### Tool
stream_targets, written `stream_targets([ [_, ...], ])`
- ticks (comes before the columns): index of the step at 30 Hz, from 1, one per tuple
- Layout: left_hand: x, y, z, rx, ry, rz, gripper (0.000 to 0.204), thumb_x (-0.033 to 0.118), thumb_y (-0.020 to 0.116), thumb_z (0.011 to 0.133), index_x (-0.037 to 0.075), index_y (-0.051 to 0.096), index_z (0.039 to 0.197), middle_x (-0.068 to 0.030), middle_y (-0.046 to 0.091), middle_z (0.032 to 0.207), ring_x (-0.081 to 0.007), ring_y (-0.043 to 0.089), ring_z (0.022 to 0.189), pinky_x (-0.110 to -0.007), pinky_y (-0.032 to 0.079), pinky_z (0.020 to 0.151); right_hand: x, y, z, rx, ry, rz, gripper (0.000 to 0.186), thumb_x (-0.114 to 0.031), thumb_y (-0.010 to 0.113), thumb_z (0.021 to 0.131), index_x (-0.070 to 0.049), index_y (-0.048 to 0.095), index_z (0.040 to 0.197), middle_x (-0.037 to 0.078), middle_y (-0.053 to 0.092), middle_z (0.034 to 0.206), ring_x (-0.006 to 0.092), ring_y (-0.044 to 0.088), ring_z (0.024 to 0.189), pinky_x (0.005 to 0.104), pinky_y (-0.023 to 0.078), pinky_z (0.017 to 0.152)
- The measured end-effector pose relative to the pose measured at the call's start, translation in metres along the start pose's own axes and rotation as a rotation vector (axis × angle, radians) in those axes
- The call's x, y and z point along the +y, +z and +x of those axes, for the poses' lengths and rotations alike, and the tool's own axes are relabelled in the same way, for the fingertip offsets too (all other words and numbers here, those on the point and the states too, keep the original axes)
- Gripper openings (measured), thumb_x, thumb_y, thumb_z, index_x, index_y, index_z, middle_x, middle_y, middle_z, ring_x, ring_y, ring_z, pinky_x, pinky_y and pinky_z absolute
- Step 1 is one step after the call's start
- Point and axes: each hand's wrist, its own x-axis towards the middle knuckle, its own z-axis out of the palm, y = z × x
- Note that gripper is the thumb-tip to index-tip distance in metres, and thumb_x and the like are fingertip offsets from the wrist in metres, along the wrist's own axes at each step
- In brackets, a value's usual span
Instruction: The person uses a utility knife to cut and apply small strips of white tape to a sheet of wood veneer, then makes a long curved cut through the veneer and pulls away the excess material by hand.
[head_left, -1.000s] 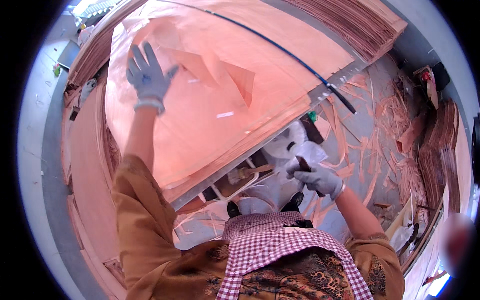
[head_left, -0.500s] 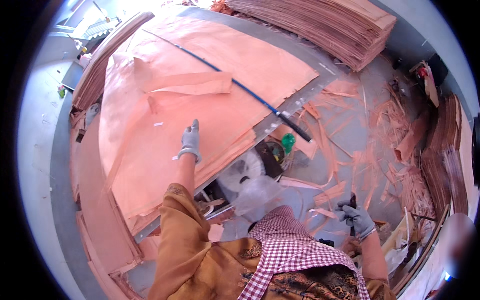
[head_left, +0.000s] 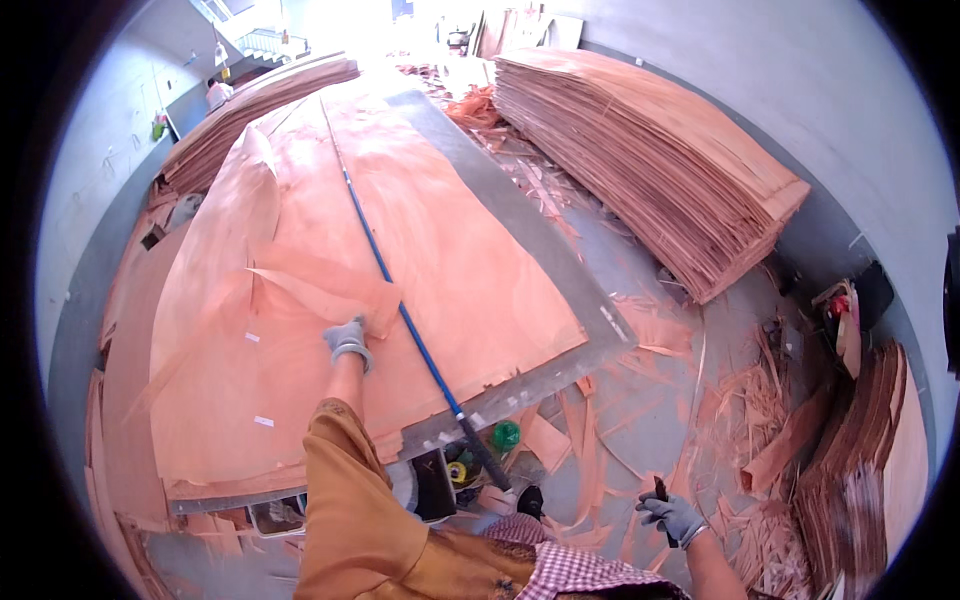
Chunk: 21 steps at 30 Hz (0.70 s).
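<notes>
**Thin sheet, long rod, loose scraps underfoot**

Take the blue rod point(head_left: 400, 300) as the marker: it runs the length of the big metal-topped table point(head_left: 560, 270), its dark handle end sticking out past the near edge. Just to the left of that rod the person's left hand point(head_left: 347, 340), in a grey glove, lies pressed on the top veneer sheet point(head_left: 230, 330), fingers bent over a fold where the sheet has buckled and doubled back. The right hand point(head_left: 672, 515), gloved too, hangs low well to the right of the rod's handle, off the table, fist closed round a small dark tool point(head_left: 660, 490); what kind I cannot make out.

The veneer looks thin and brittle to me. A pull at that fold, with one hand only, could split it along the grain, and its far corner left of the rod already stands up curled. A sleeve brushing the rod might roll it across the sheet. Veneer scraps point(head_left: 740, 400) litter the floor right of the rod, so footing seems poor, and a slip with that tool in the fist would be nasty.
</notes>
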Motion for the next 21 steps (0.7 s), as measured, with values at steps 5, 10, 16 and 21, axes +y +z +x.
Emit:
stream_targets([
  [5, 0.044, -0.011, -0.002, -0.066, -0.08, -0.224, 0.014, 0.01, 0.06, 0.072, -0.002, 0.055, 0.075, -0.0075, 0.052, 0.055, -0.02, 0.051, 0.043, -0.032, 0.044, 0.042, -0.032, -0.058, 0.026, -0.049, 0.135, 0.004, 0.035, -0.027, 0.054, 0.086, -0.005, 0.055, 0.114, 0.002, 0.065, 0.097, 0.0107, 0.061, 0.069, 0.0199, 0.037, 0.05],
  [10, 0.164, 0.002, -0.061, -0.463, -0.148, -0.762, 0.005, 0.011, 0.053, 0.077, 0.012, 0.056, 0.073, -0.0026, 0.06, 0.071, -0.016, 0.059, 0.063, -0.027, 0.049, 0.05, -0.044, -0.127, 0.078, -0.134, 0.152, 0.025, 0.035, -0.027, 0.051, 0.089, -0.003, 0.053, 0.115, 0.007, 0.064, 0.103, 0.0144, 0.062, 0.072, 0.0233, 0.043, 0.057],
  [16, 0.249, 0.083, -0.18, -0.594, 0.307, -0.087, 0.006, 0.011, 0.057, 0.075, 0.006, 0.054, 0.078, -0.0023, 0.055, 0.066, -0.0106, 0.05, 0.051, -0.026, 0.041, 0.042, -0.104, -0.196, 0.184, -0.359, 0.13, -0.011, 0.032, -0.025, 0.05, 0.09, -0.004, 0.053, 0.114, 0.008, 0.064, 0.101, 0.0165, 0.062, 0.071, 0.0251, 0.045, 0.056],
  [21, 0.223, 0.155, -0.343, -0.685, 0.586, 0.931, 0.059, 0.021, 0.061, 0.068, -0.002, 0.042, 0.119, -0.0264, 0.061, 0.092, -0.0366, 0.061, 0.086, -0.041, 0.049, 0.072, -0.166, -0.278, 0.261, -0.462, 0.027, -0.253, 0.036, -0.027, 0.055, 0.086, -0.005, 0.054, 0.115, 0.002, 0.065, 0.096, 0.0115, 0.061, 0.066, 0.0214, 0.036, 0.048],
])
